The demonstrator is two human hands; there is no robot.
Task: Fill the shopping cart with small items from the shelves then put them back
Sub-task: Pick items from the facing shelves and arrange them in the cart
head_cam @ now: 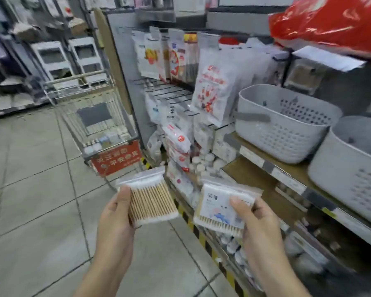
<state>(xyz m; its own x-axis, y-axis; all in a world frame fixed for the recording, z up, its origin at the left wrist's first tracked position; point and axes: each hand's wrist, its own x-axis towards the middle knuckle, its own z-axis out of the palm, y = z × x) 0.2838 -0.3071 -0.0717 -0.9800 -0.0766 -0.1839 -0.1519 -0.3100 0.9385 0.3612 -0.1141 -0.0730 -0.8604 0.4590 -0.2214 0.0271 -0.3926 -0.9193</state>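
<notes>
- The left hand (116, 217) grips a clear pack of cotton swabs (150, 198), thumb pressed on its front and the other fingers curled behind it; the wooden sticks lie in a tight row with white tips along both ends, and a clear flap stands up at the top.
- The right hand (257, 224) pinches a second pack of cotton swabs (219, 209) just right of the first, thumb on the front; this one faces up with a white printed label bearing blue and pink drawings, and its wooden sticks show along the near edge.
- Both packs are held in the air over the floor beside the shelf edge, apart from each other.
- The floor (36, 202) is pale grey tile with dark joints; a yellow-and-black striped strip (198, 234) runs along the shelf base on the right.
- Right of the hands, a wooden shelf (266, 174) carries two grey perforated baskets (285, 125), and below it sit small white-capped items, too blurred to name.
- Farther left, the wire shopping cart (92, 112) stands in the aisle with a red sign (116, 159) on its near end and several small boxes at the bottom.
- Hanging white packets with red print (212, 91) fill the rack beyond.
- A red plastic bag (330, 22) sits at the top right.
</notes>
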